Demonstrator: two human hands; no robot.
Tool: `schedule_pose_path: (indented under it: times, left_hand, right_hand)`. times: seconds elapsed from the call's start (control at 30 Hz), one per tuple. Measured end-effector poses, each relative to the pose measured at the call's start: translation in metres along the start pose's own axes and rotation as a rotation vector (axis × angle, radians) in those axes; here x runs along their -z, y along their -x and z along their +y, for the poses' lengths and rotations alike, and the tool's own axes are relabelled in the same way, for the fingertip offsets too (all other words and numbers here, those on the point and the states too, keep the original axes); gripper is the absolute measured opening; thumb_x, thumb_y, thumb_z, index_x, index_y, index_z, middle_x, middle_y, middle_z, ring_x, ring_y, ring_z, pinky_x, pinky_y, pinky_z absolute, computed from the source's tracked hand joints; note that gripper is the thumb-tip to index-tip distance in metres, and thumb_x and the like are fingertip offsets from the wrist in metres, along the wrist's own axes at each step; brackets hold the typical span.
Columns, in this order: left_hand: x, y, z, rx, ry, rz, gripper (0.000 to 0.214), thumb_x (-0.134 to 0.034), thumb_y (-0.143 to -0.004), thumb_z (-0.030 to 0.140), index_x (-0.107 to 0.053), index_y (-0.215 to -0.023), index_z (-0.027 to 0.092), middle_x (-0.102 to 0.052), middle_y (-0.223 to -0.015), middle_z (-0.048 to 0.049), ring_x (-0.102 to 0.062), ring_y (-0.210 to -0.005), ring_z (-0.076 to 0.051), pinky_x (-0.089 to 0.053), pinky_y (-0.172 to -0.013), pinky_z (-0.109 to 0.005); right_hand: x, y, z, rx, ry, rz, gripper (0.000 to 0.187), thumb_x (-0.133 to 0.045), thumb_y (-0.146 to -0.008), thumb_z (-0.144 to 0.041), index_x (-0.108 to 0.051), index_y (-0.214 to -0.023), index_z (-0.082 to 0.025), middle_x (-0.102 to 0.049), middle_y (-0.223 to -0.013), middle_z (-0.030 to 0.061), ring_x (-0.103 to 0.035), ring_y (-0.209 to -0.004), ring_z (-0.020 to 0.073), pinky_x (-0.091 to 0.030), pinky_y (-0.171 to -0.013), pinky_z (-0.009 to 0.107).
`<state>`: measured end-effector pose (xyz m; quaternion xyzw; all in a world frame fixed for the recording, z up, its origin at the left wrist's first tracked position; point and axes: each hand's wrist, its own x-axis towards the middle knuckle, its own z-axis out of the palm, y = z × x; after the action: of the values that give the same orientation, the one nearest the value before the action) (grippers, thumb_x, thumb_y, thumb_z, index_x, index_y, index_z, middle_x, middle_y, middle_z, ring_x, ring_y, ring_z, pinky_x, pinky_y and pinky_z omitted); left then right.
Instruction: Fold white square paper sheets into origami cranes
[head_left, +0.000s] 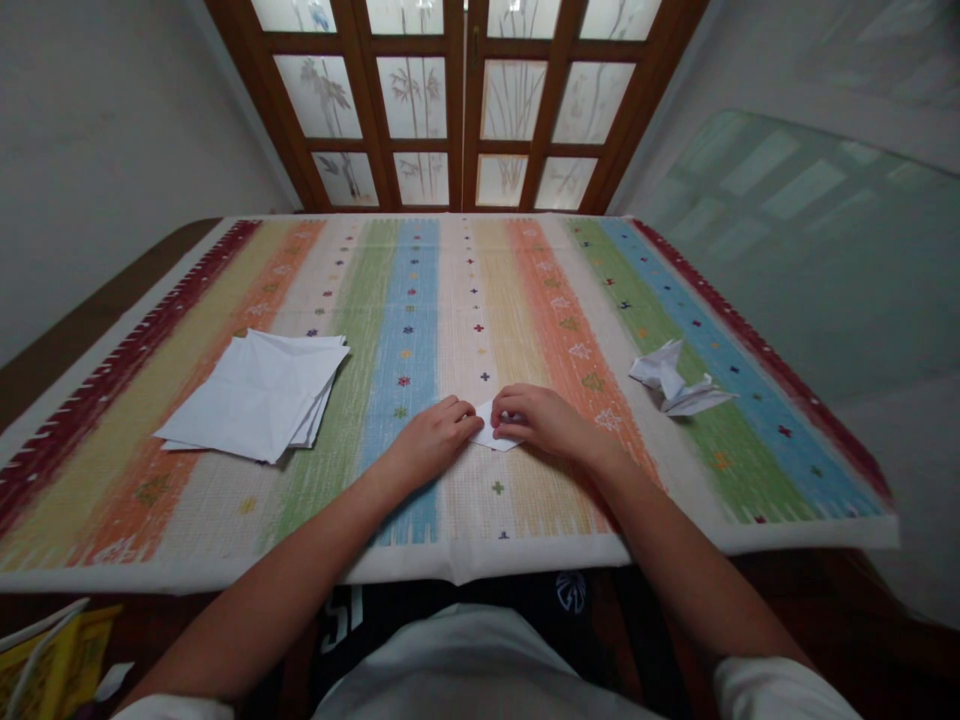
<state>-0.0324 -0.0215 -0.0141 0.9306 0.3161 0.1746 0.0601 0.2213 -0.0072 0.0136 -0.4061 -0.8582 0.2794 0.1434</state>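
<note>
A small folded piece of white paper (496,440) lies on the striped tablecloth near the table's front edge. My left hand (442,428) pinches its left corner between thumb and fingers. From the other side my right hand (536,418) has its fingers curled onto the paper's right part, covering much of it. The fold lines under my fingers are hidden. Off to the right stands a folded white paper crane (679,382), apart from my hands. A stack of white paper sheets (259,390), the top one creased, rests to the left.
The tablecloth (457,300) covers the table and hangs over its front edge. Wooden doors (463,110) with glass panes stand behind the table. A glass panel (817,270) leans at the right wall. Down at the lower left is a yellow basket (60,660).
</note>
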Motion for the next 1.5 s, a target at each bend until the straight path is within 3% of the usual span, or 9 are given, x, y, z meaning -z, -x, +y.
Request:
schedule_pose_path:
  times: [0.13, 0.3, 0.57, 0.67, 0.8, 1.0, 1.17, 1.33, 1.5]
  left_hand:
    - [-0.004, 0.000, 0.002, 0.087, 0.054, -0.063, 0.025, -0.051, -0.112, 0.017, -0.076, -0.113, 0.019, -0.076, -0.111, -0.0105, -0.069, -0.095, -0.022, -0.056, -0.081, -0.032]
    - [-0.005, -0.003, 0.006, 0.144, 0.043, -0.056, 0.026, -0.048, -0.112, 0.018, -0.074, -0.115, 0.018, -0.075, -0.112, -0.0117, -0.068, -0.095, -0.022, -0.057, -0.082, -0.033]
    - [-0.005, -0.001, 0.003, 0.084, 0.032, -0.044, 0.025, -0.050, -0.110, 0.011, -0.075, -0.108, 0.016, -0.077, -0.115, -0.0140, -0.070, -0.105, -0.024, -0.061, -0.092, -0.038]
    - [-0.003, 0.001, 0.002, 0.052, 0.050, -0.051, 0.024, -0.052, -0.108, 0.009, -0.075, -0.109, 0.015, -0.077, -0.116, -0.0148, -0.070, -0.106, -0.024, -0.061, -0.095, -0.039]
    - [0.001, 0.002, 0.003, 0.031, 0.078, -0.049, 0.022, -0.053, -0.107, 0.011, -0.074, -0.109, 0.014, -0.076, -0.118, -0.0156, -0.072, -0.104, -0.024, -0.062, -0.097, -0.039]
    - [0.004, 0.001, 0.003, 0.017, 0.102, -0.044, 0.015, -0.059, -0.108, 0.022, -0.073, -0.107, 0.016, -0.074, -0.118, -0.0146, -0.073, -0.104, -0.024, -0.062, -0.096, -0.040]
    - [-0.001, 0.000, 0.001, 0.034, 0.079, -0.038, 0.017, -0.059, -0.110, 0.023, -0.073, -0.106, 0.015, -0.074, -0.116, -0.0140, -0.072, -0.103, -0.024, -0.063, -0.094, -0.039]
    - [-0.005, 0.000, 0.001, 0.015, 0.045, 0.007, 0.025, -0.053, -0.114, 0.024, -0.074, -0.103, 0.013, -0.074, -0.113, -0.0147, -0.072, -0.102, -0.023, -0.063, -0.093, -0.038]
    - [-0.005, 0.000, 0.001, 0.019, 0.084, 0.027, 0.027, -0.050, -0.115, 0.023, -0.073, -0.103, 0.014, -0.075, -0.111, -0.0146, -0.072, -0.101, -0.023, -0.062, -0.093, -0.039]
  right_hand:
    - [-0.003, 0.001, 0.001, -0.001, 0.033, 0.013, 0.008, -0.081, -0.096, -0.015, -0.080, -0.092, -0.021, -0.078, -0.106, 0.0066, -0.071, -0.098, 0.0212, -0.050, -0.090, 0.033]
    - [-0.006, 0.000, 0.005, 0.030, 0.151, 0.061, 0.008, -0.078, -0.099, -0.016, -0.081, -0.095, -0.022, -0.078, -0.107, 0.0091, -0.070, -0.101, 0.0246, -0.051, -0.093, 0.037]
    - [-0.008, 0.001, 0.001, 0.114, 0.146, 0.028, 0.021, -0.069, -0.103, -0.010, -0.085, -0.098, -0.022, -0.081, -0.110, 0.0102, -0.071, -0.107, 0.0247, -0.054, -0.093, 0.036]
    - [-0.005, 0.005, -0.003, 0.063, 0.087, -0.012, 0.007, -0.079, -0.101, -0.021, -0.086, -0.102, -0.022, -0.080, -0.119, 0.0099, -0.074, -0.098, 0.0211, -0.056, -0.088, 0.033]
    - [0.001, 0.008, -0.006, -0.001, 0.031, -0.057, 0.015, -0.089, -0.093, -0.026, -0.084, -0.107, -0.021, -0.079, -0.126, 0.0097, -0.073, -0.086, 0.0171, -0.055, -0.081, 0.030]
    - [0.001, 0.008, -0.011, -0.007, 0.053, -0.038, 0.009, -0.082, -0.095, -0.022, -0.081, -0.104, -0.020, -0.078, -0.121, 0.0094, -0.070, -0.085, 0.0171, -0.053, -0.081, 0.031]
    - [-0.002, 0.011, -0.022, 0.039, 0.206, -0.011, 0.008, -0.074, -0.097, -0.018, -0.080, -0.100, -0.019, -0.077, -0.119, 0.0114, -0.071, -0.097, 0.0224, -0.052, -0.083, 0.033]
    - [-0.004, 0.011, -0.025, 0.065, 0.350, -0.015, 0.018, -0.067, -0.103, -0.023, -0.081, -0.094, -0.019, -0.078, -0.110, 0.0117, -0.067, -0.086, 0.0206, -0.044, -0.073, 0.033]
    - [-0.003, 0.009, -0.023, 0.047, 0.389, 0.005, 0.012, -0.069, -0.104, -0.022, -0.081, -0.102, -0.020, -0.079, -0.097, 0.0090, -0.066, -0.083, 0.0205, -0.037, -0.069, 0.033]
